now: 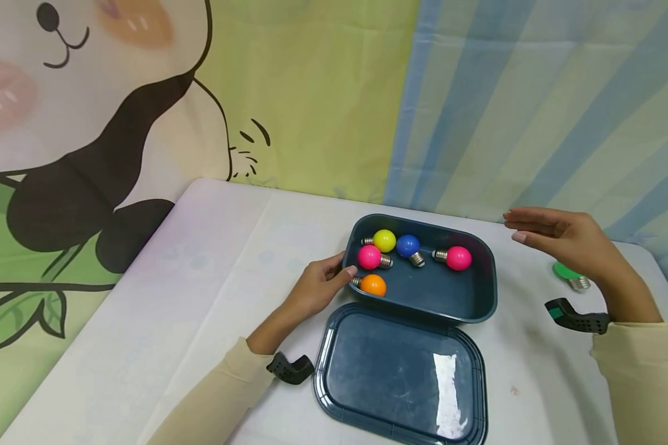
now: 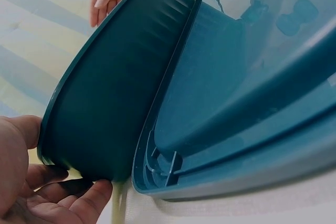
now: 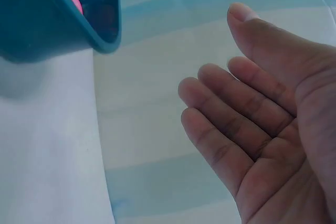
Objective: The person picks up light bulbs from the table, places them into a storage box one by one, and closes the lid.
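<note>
A dark blue plastic box (image 1: 431, 293) holds several small round light bulbs: a yellow bulb (image 1: 385, 241), a blue bulb (image 1: 407, 246), an orange bulb (image 1: 373, 285), a pink bulb (image 1: 369, 257) on the left and another pink bulb (image 1: 459, 258) on the right. My left hand (image 1: 318, 287) grips the box's left end, thumb at the rim, and in the left wrist view its fingers (image 2: 94, 198) curl round the lower edge. My right hand (image 1: 570, 238) hovers right of the box with nothing in it, fingers extended in the right wrist view.
The matching lid (image 1: 395, 371) lies on the white table (image 1: 217, 296) just in front of the box. A green bulb (image 1: 566, 271) lies on the table at the right, beneath my right forearm. A printed curtain (image 1: 323, 99) hangs behind the table's far edge.
</note>
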Demonstrator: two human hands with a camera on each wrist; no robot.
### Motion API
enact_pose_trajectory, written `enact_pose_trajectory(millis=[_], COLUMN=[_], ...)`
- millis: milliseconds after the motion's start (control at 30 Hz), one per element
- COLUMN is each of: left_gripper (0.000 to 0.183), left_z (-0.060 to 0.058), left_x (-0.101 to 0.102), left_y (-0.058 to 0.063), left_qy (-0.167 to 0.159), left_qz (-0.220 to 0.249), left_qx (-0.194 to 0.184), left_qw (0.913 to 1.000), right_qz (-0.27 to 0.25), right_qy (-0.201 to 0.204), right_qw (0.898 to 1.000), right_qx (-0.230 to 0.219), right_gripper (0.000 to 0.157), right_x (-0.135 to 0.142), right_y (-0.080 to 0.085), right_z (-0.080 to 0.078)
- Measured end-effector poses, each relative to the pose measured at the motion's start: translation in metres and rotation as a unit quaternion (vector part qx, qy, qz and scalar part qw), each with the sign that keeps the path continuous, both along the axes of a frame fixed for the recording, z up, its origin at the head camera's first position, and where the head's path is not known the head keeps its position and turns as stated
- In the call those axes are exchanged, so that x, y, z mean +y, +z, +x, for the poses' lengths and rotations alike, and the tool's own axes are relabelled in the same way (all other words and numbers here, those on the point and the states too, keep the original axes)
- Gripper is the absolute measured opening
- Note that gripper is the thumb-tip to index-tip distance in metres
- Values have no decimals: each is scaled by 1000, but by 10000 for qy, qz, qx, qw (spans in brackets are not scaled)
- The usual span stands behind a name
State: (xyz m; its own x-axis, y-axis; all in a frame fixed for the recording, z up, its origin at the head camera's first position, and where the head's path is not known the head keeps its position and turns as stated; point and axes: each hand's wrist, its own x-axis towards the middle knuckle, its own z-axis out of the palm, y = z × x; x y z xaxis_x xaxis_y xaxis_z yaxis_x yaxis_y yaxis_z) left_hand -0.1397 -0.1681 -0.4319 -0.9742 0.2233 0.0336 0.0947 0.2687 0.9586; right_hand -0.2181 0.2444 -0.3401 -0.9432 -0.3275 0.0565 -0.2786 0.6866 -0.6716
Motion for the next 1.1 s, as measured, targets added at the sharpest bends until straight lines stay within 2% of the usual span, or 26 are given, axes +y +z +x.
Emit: enact_pose_trajectory(millis=[400, 533, 700, 833, 1100], left_gripper=[53, 51, 50, 50, 50], left_z=[1, 5, 15, 17, 16], left_x=[1, 2, 4, 6, 5], left_y=[-1, 12, 34, 39, 40], left_qy=[16, -2, -84, -58, -88], left_qz=[9, -55, -68, -69, -66], left_qx=[-31, -79, -101, -70, -44], left_qw=[10000, 10000, 9999, 9999, 9999], right_qz=[-126, -88, -495, -615, -571], right_qy=[-661, -822, -980, -1055, -1370], right_qw=[9973, 9959, 9935, 9919, 9866], right_qx=[293, 357, 304, 352, 677], right_gripper=[53, 54, 51, 50, 50], right_x=[46, 57, 71, 82, 100], right_y=[-13, -17, -19, -26, -44], right_z=[10, 12, 15, 18, 20])
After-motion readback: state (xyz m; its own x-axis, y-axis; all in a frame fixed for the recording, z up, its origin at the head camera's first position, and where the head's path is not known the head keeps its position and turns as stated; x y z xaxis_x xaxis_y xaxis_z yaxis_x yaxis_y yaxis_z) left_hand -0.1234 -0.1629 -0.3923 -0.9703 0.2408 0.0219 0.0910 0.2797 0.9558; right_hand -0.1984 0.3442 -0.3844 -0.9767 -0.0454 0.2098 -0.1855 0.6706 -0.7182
